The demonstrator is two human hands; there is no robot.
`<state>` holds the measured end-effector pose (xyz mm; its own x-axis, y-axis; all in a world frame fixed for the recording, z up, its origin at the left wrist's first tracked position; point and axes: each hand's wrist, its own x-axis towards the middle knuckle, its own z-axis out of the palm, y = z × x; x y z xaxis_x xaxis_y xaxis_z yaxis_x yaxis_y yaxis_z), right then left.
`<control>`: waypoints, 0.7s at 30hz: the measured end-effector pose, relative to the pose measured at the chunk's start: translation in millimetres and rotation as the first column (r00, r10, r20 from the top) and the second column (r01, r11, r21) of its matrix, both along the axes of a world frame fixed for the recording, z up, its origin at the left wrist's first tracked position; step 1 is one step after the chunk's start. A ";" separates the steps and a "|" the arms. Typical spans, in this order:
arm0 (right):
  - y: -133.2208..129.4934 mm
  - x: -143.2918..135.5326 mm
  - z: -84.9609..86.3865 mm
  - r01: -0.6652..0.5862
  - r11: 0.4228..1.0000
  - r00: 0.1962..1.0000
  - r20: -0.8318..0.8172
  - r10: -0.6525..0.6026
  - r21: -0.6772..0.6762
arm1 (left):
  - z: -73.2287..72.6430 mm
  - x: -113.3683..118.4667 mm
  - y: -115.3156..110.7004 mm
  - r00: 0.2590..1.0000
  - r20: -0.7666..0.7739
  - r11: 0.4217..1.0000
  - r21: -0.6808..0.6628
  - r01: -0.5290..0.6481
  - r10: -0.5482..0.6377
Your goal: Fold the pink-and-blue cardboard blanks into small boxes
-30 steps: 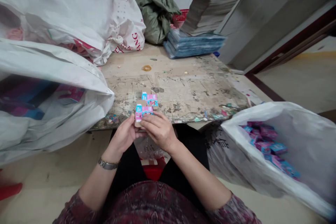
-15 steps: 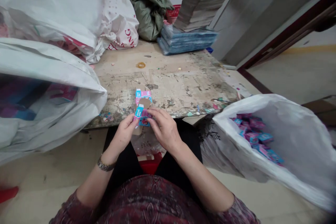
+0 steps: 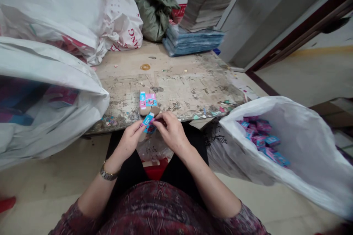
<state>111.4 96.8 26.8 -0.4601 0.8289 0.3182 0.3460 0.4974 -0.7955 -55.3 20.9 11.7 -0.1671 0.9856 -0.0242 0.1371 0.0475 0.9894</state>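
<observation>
Between my two hands is a small pink and blue printed box (image 3: 149,120), tilted, with a brown flap showing at its upper end. The fingers of my left hand (image 3: 131,137) pinch its left side. My right hand (image 3: 172,134) has its thumb and fingertips closed on the right side. Just beyond, at the table's front edge, lies flat pink and blue printed card (image 3: 148,100) with brown rounded flaps.
The worn table (image 3: 179,84) holds a rubber band ring (image 3: 145,67) and a blue stack (image 3: 193,40) under grey sheets. An open white sack (image 3: 309,154) with several small boxes stands right; another sack (image 3: 55,66) bulges left.
The box in my hands has tilted and looks narrower. The printed card on the table shows more fully beyond it. The whole view has shifted slightly.
</observation>
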 end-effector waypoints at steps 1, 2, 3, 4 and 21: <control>0.3 -0.1 -0.1 0.002 1.000 1.000 -0.008 -0.002 0.000 | 0.7 0.3 -0.3 1.000 -0.003 1.000 0.003 -0.001 0.001; 0.5 -0.2 -0.3 0.003 1.000 1.000 -0.015 -0.003 -0.002 | 1.2 0.6 -0.6 1.000 -0.004 1.000 0.004 -0.006 0.006; 0.7 -0.4 -0.8 0.002 1.000 1.000 -0.020 -0.002 -0.009 | 1.5 1.0 -0.8 1.000 -0.006 1.000 0.004 -0.012 0.012; 0.8 -0.6 -1.4 0.003 1.000 1.000 -0.021 -0.003 -0.019 | 1.3 1.3 -1.0 1.000 -0.007 1.000 0.004 -0.019 0.019; 3.0 -0.1 -15.3 -0.032 0.990 0.996 -0.090 0.020 -0.138 | -2.5 9.8 -6.5 0.950 -0.311 0.999 0.029 -0.029 0.036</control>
